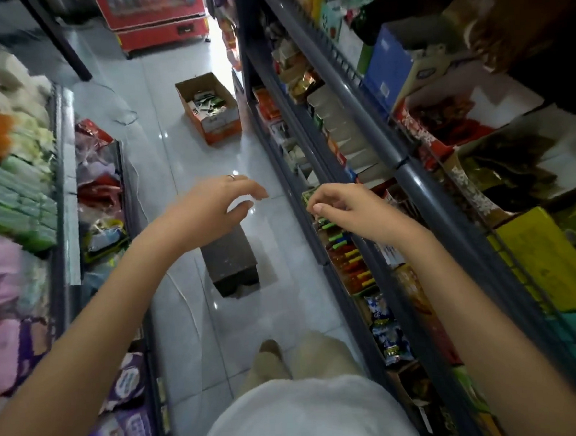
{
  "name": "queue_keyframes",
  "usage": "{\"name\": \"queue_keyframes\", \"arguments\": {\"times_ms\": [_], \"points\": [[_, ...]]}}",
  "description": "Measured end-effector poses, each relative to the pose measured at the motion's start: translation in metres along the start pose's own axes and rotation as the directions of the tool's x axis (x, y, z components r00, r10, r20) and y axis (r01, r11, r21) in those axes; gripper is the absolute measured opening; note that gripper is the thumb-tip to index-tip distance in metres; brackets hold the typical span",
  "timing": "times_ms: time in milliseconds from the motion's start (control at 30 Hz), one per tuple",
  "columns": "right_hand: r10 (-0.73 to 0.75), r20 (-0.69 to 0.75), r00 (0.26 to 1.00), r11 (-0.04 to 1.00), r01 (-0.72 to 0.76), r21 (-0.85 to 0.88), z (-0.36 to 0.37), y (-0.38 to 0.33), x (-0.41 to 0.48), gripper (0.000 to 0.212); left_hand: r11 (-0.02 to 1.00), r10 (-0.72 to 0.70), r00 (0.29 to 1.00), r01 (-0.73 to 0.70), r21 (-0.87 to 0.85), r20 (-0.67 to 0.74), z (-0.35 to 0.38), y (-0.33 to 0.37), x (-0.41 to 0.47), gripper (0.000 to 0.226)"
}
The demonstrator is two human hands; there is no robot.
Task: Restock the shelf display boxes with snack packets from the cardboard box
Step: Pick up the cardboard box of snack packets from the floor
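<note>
LOG | upper centre: I see a red cooler cabinet (pixel 156 20) | mid-frame: dark brown box-like stool (pixel 228 258) standing on pale glossy floor tiles (pixel 171 157) | just left of it: thin white cable (pixel 185 296) lying across the tiles | left edge: green packs (pixel 13 207), lower left: purple bags (pixel 131 429), racked

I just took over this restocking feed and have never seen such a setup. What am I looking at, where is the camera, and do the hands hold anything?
No machine here: a person works with bare hands, and the one camera sits on their head, looking down at a shop aisle. The left hand hovers open over the tiled floor, holding nothing. The right hand is curled at the edge of the shelf by green packets; whether it pinches one is unclear. The cardboard box, packets inside, stands on the floor ahead.
</note>
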State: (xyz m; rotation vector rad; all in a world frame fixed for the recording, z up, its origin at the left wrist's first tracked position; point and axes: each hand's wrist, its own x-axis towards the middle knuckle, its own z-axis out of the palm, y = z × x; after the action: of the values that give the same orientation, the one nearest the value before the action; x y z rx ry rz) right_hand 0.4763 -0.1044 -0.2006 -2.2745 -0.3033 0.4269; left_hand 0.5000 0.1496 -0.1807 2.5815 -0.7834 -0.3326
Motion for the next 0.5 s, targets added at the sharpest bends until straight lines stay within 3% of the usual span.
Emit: {"name": "queue_keyframes", "arguments": {"times_ms": [133,500], "points": [[0.028,0.002,1.000,0.999,-0.028,0.030,-0.016,0.011,0.052,0.014,0.998,-0.045,0.993,0.049,-0.031,0.111,-0.007,-0.048,0.048,0.031],[-0.017,0.043,0.999,1.000,0.016,0.018,-0.087,0.066,0.262,0.016,0.992,-0.127,0.989,0.127,0.010,0.070,-0.022,-0.133,0.230,0.029]]}}
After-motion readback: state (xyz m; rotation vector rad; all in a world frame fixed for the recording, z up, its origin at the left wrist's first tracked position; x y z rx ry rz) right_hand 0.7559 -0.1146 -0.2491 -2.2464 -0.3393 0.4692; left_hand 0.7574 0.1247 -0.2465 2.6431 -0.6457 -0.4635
